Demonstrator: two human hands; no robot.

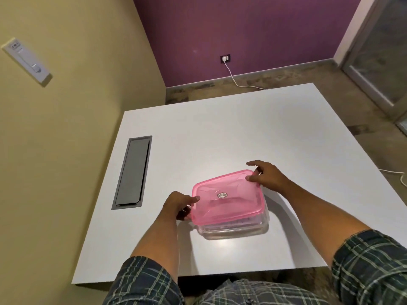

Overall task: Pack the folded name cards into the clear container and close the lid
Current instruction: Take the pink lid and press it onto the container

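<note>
Room: yellow wall to the left, purple wall ahead with a socket and a white cable (233, 77) trailing to the floor; glass door at far right.
Worktop: white worktop (242, 128), square-cornered, with a grey cable hatch (132, 172) set into it well left of the work.
Container: clear container (236, 227) stands near the front edge, between the two forearms; something pale shows through its wall, likely the folded name cards, but too faint to be sure.
Lid: pink lid (226, 195) lies on top, apparently a little skewed and not yet snapped down all round.
Left hand: left hand (176, 205) grips the lid's left edge, thumb on top, fingers curled beneath.
Right hand: right hand (267, 175) pinches the far right corner, fingers (253, 178) over the rim.
Handling: probably light, thin plastic; walls and lid should flex, and smooth surfaces could slide on the glossy top. Paper contents weigh little, so the box may skate when pressed.
Where to hold: at corners and rim, pressing straight down.
Edges: front edge of the worktop is close.
Open room: broad bare surface beyond and to the right.
</note>
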